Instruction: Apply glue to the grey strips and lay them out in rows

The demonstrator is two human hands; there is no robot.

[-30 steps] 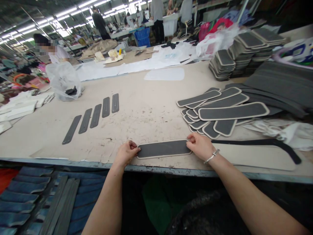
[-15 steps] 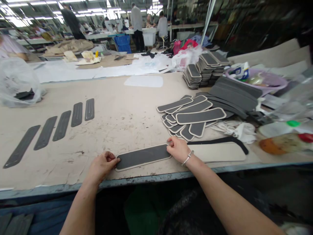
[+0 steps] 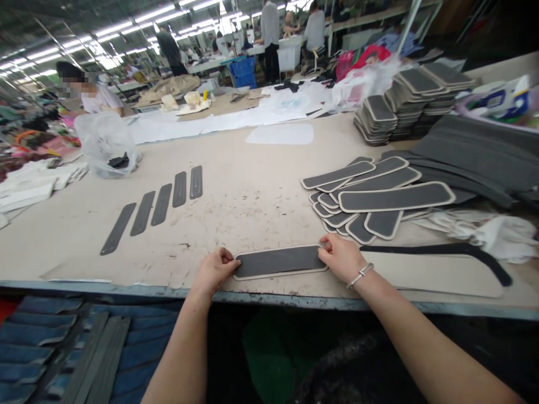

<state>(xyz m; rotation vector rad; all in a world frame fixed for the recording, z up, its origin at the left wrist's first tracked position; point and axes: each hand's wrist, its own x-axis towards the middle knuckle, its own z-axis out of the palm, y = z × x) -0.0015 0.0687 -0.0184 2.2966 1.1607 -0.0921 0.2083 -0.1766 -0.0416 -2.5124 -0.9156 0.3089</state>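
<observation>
A long dark grey panel with a pale border [image 3: 280,261] lies near the table's front edge. My left hand [image 3: 218,270] pinches its left end between thumb and fingers. At the other end, my right hand [image 3: 342,257], with a bracelet on the wrist, grips the panel's right corner. Right of that hand lie a pale rounded sheet [image 3: 433,272] and a black curved strip [image 3: 467,248]. Beyond it is a loose pile of similar pale-edged panels [image 3: 396,197]. Several narrow dark grey strips [image 3: 143,213] lie spaced in a slanting row to the left.
Stacked panels [image 3: 404,101] stand at the back right beside large dark sheets [image 3: 475,148]. A clear plastic bag [image 3: 107,146] sits back left, and a white sheet [image 3: 281,134] lies at the far side. A person [image 3: 99,95] is beyond the table; others stand farther off.
The view has swung left, so everything appears shifted right. Both hands keep hold of the panel's two ends, and the panel looks slightly more level in the picture.
</observation>
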